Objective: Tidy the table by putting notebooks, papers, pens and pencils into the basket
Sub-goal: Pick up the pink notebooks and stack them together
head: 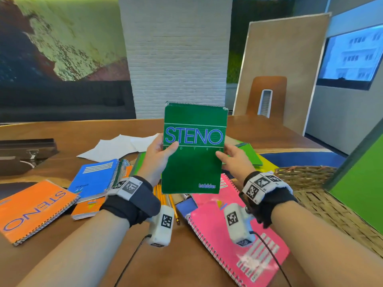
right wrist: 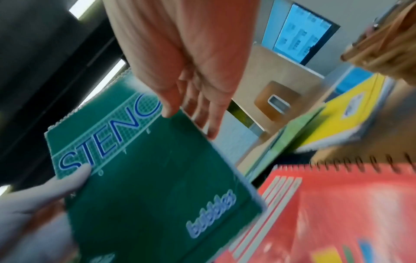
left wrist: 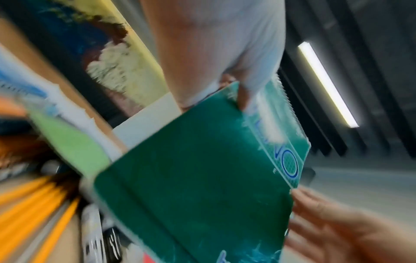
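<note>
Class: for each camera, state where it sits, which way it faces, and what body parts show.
Head: on the head, facing forward and down at the table; left hand and right hand hold the green STENO notebook.
Left wrist: from the wrist, along the left palm toward the notebook.
Right wrist: likewise, along the right palm.
Shared: both wrist views catch the opposite hand.

I count at least seven notebooks (head: 192, 162), one basket (head: 304, 172), at least two white papers (head: 107, 150), and several yellow pencils (head: 160, 194), too bunched to number.
</note>
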Available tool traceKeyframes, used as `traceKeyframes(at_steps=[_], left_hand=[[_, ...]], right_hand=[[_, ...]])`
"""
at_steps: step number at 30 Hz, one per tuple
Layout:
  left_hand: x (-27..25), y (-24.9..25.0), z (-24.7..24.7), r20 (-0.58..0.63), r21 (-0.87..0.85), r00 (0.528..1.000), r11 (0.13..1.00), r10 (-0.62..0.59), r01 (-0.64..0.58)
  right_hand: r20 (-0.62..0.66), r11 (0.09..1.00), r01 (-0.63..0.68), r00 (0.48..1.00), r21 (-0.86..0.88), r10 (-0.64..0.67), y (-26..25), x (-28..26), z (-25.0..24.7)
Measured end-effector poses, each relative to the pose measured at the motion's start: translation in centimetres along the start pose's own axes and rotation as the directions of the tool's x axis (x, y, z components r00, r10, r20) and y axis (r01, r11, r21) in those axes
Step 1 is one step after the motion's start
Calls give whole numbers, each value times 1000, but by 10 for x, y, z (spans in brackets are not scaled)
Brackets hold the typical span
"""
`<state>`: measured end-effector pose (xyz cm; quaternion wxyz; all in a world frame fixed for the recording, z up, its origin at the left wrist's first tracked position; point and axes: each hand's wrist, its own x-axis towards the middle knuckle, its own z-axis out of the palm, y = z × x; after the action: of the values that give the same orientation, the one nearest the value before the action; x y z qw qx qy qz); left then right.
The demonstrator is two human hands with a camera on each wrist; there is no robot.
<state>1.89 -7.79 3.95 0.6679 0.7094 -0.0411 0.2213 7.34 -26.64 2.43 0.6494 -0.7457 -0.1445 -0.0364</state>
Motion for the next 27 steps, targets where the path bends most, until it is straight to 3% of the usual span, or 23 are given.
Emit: traceKeyframes(at_steps=[4,8,11,13,17,20,27], left_hand=[[8,3,-2,-25,153,994,983,104,-99],[9,12,7,-15,140,992,982,126,-122],[5,13,22,30,182,997,980,73,-77],[3,10,25,-1,203,998,977,61,-60],[3,13,23,-122,240,959,945,257,-223],[5,22,20,-66,303,935,900,349,-314],[16,46,13,102,283,953,910,284,-301]], right_hand=[[-39,993,80,996,85,-77,-14,-4,-7],[-7,978,150,989,147,-151,-36,-15,-10],[4,988,104,994,119,-105,-46,-19,-7],[17,992,71,997,101,-73,-45,-21,-8],[33,991,113,993,73,-115,-50,-25,-7],[-6,988,123,992,90,-123,-50,-23,-11],[-7,982,157,988,108,-157,-58,-18,-23]])
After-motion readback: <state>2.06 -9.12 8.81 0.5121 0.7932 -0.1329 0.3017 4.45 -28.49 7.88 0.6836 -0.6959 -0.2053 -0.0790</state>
